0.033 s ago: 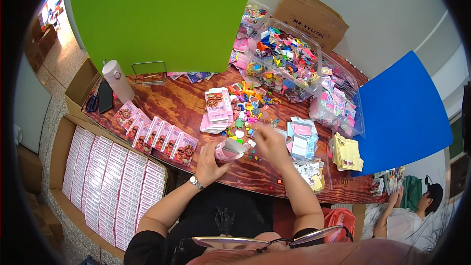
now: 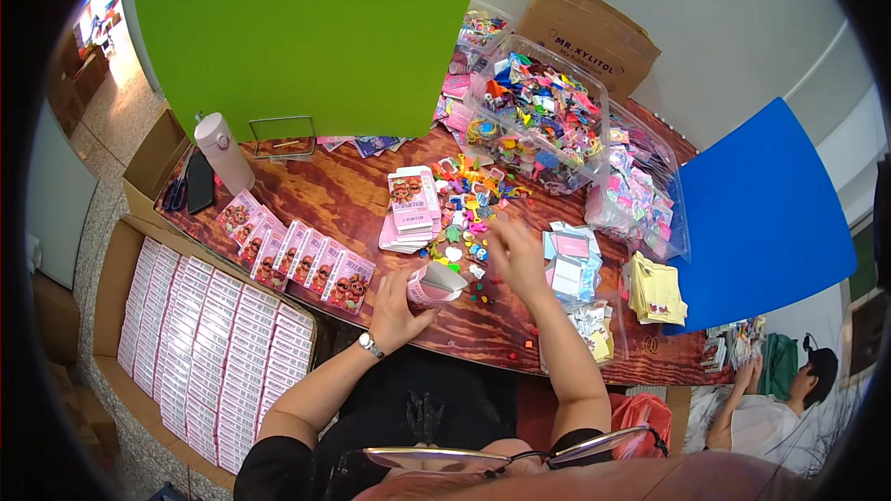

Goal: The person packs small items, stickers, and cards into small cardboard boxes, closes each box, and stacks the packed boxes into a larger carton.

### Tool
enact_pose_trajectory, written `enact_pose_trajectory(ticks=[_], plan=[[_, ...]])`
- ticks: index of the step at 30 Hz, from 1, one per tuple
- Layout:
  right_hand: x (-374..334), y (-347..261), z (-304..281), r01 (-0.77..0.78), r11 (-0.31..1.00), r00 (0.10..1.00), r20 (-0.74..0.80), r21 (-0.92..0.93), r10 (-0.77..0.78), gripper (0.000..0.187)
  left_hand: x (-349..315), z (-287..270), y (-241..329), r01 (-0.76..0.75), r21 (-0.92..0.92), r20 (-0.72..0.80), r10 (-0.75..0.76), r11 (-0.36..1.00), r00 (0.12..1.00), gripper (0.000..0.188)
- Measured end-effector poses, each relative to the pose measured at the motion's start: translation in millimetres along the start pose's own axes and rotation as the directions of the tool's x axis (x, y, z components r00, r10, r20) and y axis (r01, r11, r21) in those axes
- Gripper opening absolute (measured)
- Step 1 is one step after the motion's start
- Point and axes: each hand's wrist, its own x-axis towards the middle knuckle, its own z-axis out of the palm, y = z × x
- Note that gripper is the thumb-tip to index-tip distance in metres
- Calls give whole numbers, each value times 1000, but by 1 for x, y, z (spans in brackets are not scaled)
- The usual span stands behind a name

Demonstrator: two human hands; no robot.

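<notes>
My left hand (image 2: 393, 314), with a watch at its wrist, is wrapped round a small pink box (image 2: 429, 289). The box's end stands open and shows a grey-white inside. To the right, my right hand (image 2: 520, 260) hovers over the table with its fingers apart and somewhat blurred; I see nothing held in it. Just beyond that hand lies a heap of small colourful plastic toys (image 2: 473, 190). A stack of flat pink boxes (image 2: 412, 209) is left of the heap. Packets in pale blue, pink and white (image 2: 570, 264) lie to the right of my right hand.
Filled pink boxes (image 2: 316, 262) stand in a row at the left, near a bottle (image 2: 223, 150) and phone (image 2: 200, 184). A carton (image 2: 111, 353) of pink boxes sits below. Clear bins (image 2: 543, 121), yellow packets (image 2: 657, 289) and a blue panel (image 2: 761, 223) are right; another person (image 2: 780, 399) sits beyond.
My right hand has moved slightly away from me and to the right, and its fingers have spread. The left hand and the box have stayed in place.
</notes>
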Motion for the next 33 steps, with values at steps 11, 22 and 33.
enact_pose_trajectory(ticks=[11,22,33], plan=[[44,100,60,53,979,971,239,-196,-5,30,4,-2,3,20,-83,28,-18,996,999,75],[45,108,39,76,989,961,274,-126,-39,20,3,10,-5,100,-102,47,-96,990,994,76],[40,92,44,-6,981,945,320,-192,68,34,1,11,-4,113,-36,51,-111,993,993,76]])
